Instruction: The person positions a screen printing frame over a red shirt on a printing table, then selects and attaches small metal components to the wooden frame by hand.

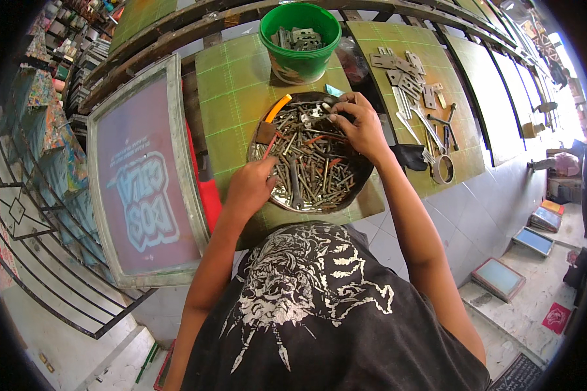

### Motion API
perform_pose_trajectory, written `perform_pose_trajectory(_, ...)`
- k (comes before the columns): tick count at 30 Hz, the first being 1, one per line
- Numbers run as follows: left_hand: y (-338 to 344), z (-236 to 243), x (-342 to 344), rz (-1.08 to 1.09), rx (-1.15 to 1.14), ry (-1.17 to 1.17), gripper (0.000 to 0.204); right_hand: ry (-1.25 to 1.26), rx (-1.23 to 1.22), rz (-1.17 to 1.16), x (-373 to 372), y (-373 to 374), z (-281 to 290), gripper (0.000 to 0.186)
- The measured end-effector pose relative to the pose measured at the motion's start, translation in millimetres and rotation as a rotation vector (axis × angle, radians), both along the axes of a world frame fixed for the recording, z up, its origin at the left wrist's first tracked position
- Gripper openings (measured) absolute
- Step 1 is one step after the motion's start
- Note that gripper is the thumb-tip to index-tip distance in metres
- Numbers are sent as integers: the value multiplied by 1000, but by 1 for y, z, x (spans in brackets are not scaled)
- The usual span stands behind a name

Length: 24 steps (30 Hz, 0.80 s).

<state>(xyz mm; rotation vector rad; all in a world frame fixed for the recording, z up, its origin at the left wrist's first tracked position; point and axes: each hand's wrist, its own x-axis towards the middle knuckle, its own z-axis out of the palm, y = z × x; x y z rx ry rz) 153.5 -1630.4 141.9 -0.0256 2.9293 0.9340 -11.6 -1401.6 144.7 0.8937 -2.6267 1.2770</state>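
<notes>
A round, dark-rimmed tray (365, 176) is heaped with loose screws and bolts (319, 169). A grey spanner (295, 182) lies across them, and an orange handle (278, 108) sticks out over the far left rim. At the left side of the tray, my left hand (251, 186) has its fingers curled; a thin red stick (271, 144) meets its fingertips, and what lies inside the grip is hidden. Over the far right part, my right hand (357, 124) pinches a small shiny metal piece (316, 120) between thumb and fingers.
Beyond the tray stands a green bucket (300, 62) of metal plates. To the right lie hinges (407, 77), spanners (426, 124) and a tape roll (443, 169). A framed printing screen (140, 176) leans at the left. The green-topped table (228, 85) has gaps between its boards.
</notes>
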Motion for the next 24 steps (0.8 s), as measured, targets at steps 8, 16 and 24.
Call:
perform_pose_trajectory(8,8,12,-3,21,116,152,33,-202,-69,157,13,24,7,16)
perform_pose_trajectory(16,20,33,-30,57,709,-78,21,-396,-105,473,26,-14,49,16)
perform_pose_trajectory(24,-37,48,-64,133,587,-112,18,-207,-189,302,19,-72,51,33)
